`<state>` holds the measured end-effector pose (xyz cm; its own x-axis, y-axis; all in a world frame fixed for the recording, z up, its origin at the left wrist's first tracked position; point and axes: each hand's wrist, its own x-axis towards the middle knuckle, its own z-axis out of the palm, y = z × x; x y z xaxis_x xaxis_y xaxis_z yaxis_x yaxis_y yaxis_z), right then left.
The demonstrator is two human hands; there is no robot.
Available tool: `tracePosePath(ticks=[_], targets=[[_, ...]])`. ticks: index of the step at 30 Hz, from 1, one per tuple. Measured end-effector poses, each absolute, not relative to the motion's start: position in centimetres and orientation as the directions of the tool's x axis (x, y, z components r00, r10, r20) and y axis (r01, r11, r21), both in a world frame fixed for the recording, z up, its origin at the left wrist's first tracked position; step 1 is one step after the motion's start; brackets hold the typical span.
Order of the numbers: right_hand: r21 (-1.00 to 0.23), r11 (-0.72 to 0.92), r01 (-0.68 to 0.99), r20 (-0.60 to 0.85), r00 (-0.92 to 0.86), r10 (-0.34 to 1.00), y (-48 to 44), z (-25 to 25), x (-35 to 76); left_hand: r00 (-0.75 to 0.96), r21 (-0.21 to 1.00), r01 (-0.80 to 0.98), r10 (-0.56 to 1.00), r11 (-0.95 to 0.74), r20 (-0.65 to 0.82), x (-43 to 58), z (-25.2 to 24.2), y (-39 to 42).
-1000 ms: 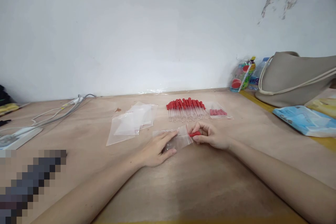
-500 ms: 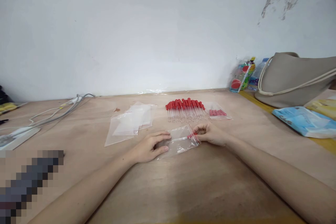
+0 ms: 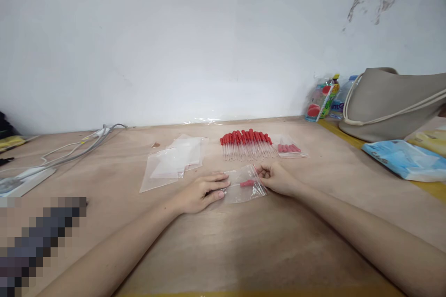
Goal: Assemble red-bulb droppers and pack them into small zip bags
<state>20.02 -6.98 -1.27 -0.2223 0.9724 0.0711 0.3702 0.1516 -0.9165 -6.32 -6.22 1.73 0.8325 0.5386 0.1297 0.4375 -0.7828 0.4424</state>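
Note:
A clear zip bag (image 3: 240,195) lies on the table between my hands, with a red-bulbed glass dropper (image 3: 246,183) inside, its thin tube running left. My left hand (image 3: 202,193) rests on the bag's left end, thumb and fingers stretched out and apart. At the bag's right edge, beside the zip, my right hand (image 3: 277,179) pinches the plastic; its fingertips are partly hidden. Just beyond the bag, several red-bulbed droppers (image 3: 245,141) lie in a row, bulbs facing the wall. A second clear bag (image 3: 303,154) to their right contains several red bulbs (image 3: 289,148).
Several flat clear bags (image 3: 174,160) lie overlapped beyond my left hand. Cables (image 3: 75,153) and a power strip (image 3: 35,178) are at far left. On the right stand bottles (image 3: 318,102) and a grey bag (image 3: 393,102), with a blue tissue pack (image 3: 400,160) in front.
The dropper's red bulb has moved left, away from my right fingertips and deeper into the bag. My right hand now pinches the bag's edge. The left hand has hardly moved.

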Motion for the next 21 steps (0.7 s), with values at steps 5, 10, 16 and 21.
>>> tracePosePath(ticks=[5,10,16,21], targets=[[-0.751,0.188,0.633,0.197,-0.057,0.979,-6.6,-1.0,20.8,0.847,0.437,0.414,0.514,-0.799,0.137,-6.3,1.8,-6.1],[-0.56,0.172,0.811,0.361,0.052,0.931,-4.5,1.2,20.3,0.854,0.423,0.414,0.505,-0.806,0.126,-6.2,1.8,-6.0],[-0.499,0.059,0.865,0.303,0.11,0.947,0.8,2.8,16.7,0.834,0.377,0.371,0.483,-0.848,0.266,-6.5,1.1,-6.4],[-0.494,-0.08,0.866,0.229,0.218,0.949,3.5,2.6,14.7,0.767,0.392,0.373,0.517,-0.841,0.381,-6.6,0.8,-7.0]])
